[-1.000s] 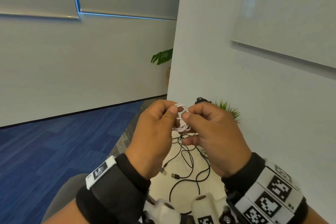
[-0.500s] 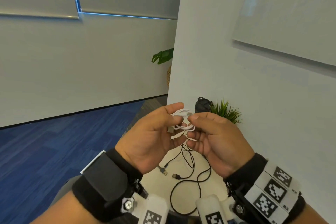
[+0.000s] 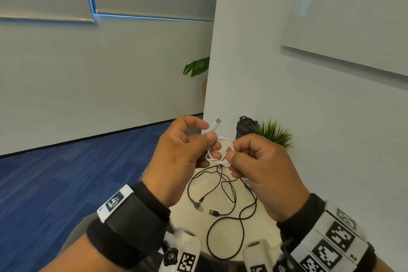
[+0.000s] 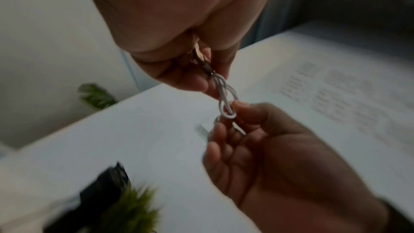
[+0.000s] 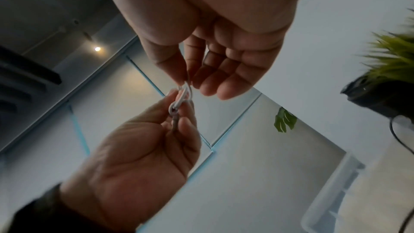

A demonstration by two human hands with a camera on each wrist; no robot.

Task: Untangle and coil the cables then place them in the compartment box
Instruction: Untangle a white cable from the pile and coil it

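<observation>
The white cable's (image 3: 219, 150) plug now sticks up past the left hand (image 3: 181, 157). Both hands pinch the small coil in the air above the surface (image 3: 183, 210); the right hand (image 3: 262, 174) holds its other side.

- we hold the coiled cable (image 3: 219, 150) between our left hand (image 3: 176, 159) on the left and our right hand (image 3: 262, 174) on the right, above the table (image 3: 223, 223).
- the loose cables (image 3: 223, 201) lie on the table below our hands.
- behind our right hand, by the wall (image 3: 309, 139), a bottle (image 3: 244, 127) stands just left of a small plant (image 3: 273, 132).
</observation>
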